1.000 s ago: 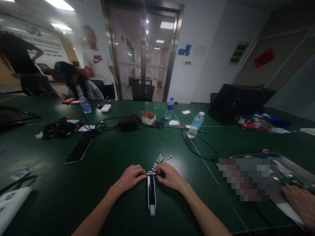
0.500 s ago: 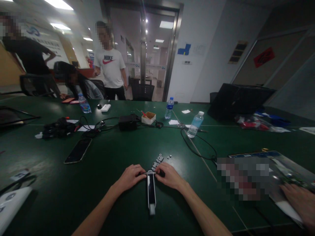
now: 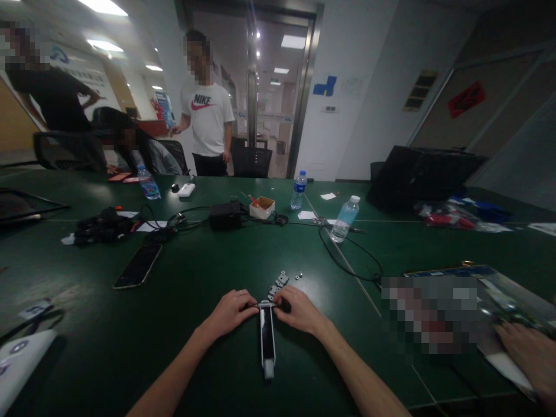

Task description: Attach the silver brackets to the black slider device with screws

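near the front edge of the dark green worktop, a black smartphone lies on the smooth, faintly glossy surface, well left of the hands, its glass catching the ceiling light. the left hand comes in from that side with its fingers curled and closed, pinching one end of a thin metal rod that crosses the top of a slim black-and-white bar. the bar lies flat, its long axis pointing toward the person, with a pale tab at its near end. the right hand mirrors the left, fingers clenched on the rod's other end, so the two grips seem to keep the rod level and square to the bar. just beyond, small perforated steel brackets lie in a loose row within easy reach, with tiny hex nuts beside them. further right, another person's hand rests, fingers spread, on a glossy printed sheet.
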Tool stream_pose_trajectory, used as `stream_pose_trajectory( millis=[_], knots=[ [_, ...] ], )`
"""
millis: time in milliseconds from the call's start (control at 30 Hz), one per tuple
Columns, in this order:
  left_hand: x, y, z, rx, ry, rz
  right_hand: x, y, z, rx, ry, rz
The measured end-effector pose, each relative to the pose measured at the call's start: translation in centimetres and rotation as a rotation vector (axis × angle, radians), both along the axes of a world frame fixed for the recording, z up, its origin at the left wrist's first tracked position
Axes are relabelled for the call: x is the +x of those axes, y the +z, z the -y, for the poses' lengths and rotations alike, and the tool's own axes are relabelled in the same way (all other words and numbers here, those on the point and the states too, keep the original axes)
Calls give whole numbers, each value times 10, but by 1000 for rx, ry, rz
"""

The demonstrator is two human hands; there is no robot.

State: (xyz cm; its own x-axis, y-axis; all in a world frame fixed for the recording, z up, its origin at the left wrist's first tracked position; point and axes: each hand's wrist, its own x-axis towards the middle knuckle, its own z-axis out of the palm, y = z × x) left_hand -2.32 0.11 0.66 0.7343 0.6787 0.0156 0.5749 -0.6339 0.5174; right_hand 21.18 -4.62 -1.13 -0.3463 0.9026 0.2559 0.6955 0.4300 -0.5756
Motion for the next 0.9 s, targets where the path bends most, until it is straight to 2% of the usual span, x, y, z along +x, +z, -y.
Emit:
stream_pose_trajectory(
  millis=[267, 900],
  knots=[
    [0, 3, 1, -11, 0, -2, -2, 2, 0, 0, -6, 4],
    [-2, -12, -5, -1, 2, 36, -5, 7, 2, 1, -2, 20]
  ],
)
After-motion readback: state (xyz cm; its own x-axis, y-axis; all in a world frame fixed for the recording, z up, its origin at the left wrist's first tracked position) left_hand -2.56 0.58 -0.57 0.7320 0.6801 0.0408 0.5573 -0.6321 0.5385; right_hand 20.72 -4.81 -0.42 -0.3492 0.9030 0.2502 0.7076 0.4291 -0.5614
